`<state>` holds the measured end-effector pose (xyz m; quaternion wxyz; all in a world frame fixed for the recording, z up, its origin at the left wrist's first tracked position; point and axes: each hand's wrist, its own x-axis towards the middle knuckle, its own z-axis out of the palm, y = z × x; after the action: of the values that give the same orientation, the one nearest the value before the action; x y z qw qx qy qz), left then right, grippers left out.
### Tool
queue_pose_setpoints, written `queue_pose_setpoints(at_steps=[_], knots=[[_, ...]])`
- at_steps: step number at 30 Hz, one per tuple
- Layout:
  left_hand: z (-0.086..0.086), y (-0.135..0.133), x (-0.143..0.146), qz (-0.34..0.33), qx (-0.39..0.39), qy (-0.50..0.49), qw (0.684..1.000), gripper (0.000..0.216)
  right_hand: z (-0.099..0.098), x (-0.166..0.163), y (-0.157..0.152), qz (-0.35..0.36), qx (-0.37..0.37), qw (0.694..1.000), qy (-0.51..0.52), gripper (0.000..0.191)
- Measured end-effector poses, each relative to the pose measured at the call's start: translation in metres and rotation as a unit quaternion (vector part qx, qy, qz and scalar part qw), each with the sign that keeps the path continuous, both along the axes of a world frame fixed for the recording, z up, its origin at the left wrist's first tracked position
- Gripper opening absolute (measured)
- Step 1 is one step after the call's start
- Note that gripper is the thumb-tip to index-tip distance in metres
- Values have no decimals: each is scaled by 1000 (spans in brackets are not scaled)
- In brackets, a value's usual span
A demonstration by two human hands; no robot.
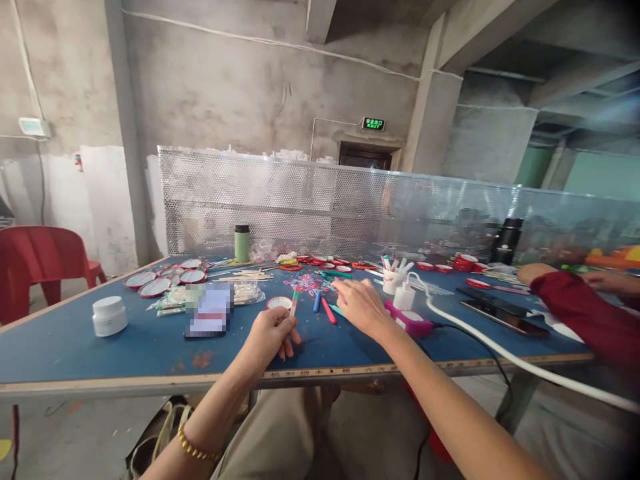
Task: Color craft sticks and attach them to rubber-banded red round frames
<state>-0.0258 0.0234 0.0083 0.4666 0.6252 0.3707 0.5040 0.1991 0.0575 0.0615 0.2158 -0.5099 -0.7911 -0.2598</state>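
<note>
My left hand [274, 335] is closed, its thumb and fingers pinching a slim pale stick [294, 305] that stands upright with green and red bands near its top. Just behind it lies a small red-rimmed round lid [279, 303]. My right hand [364, 305] reaches over the table, palm down, fingers stretched forward and slightly bent; their tips are partly hidden. Near those fingers lie a heap of small pink and purple pieces [306, 283], a blue pen-like tool [317, 301] and a red one [329, 311].
Left are a white jar [109, 316], a phone [207, 312], bagged sticks [247, 293] and red-rimmed lids [155, 287]. Right are a white bottle [404, 297], a purple device [413, 323], a white cable [480, 340] and another person's red sleeve [565, 307]. A perforated metal screen [280, 193] stands behind.
</note>
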Motion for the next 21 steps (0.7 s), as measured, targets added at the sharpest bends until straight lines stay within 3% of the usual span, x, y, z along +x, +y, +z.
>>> queue_pose_setpoints(at_steps=[8,21], knots=[[-4,-1,-1,3,23,10,1000,25,1,-10,6,-25,-98,984,-150,26],[-3,-1,-1,5,21,13,1000,24,14,-18,3,-52,-191,960,-198,23]])
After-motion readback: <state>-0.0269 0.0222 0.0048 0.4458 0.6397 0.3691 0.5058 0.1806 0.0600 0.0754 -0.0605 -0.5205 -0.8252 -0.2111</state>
